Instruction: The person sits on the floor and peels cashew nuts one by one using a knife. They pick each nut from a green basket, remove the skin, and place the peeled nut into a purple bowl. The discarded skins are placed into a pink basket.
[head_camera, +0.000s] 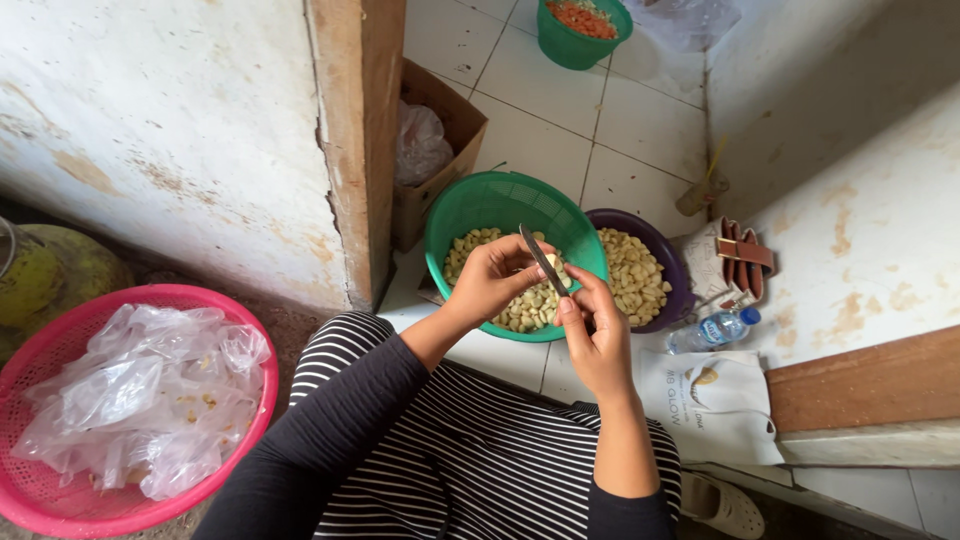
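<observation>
The right hand (598, 335) grips a small knife (543, 259), the left hand (492, 280) pinches a pale clove (553, 266) over the green basket (470, 205); cut shallow, I think.

The pink basket (60, 500) runs off the picture's bottom-left corner. The left hand (495, 280) hides most of the small piece it pinches; the far green bowl (560, 45) is cut by the top edge.
</observation>
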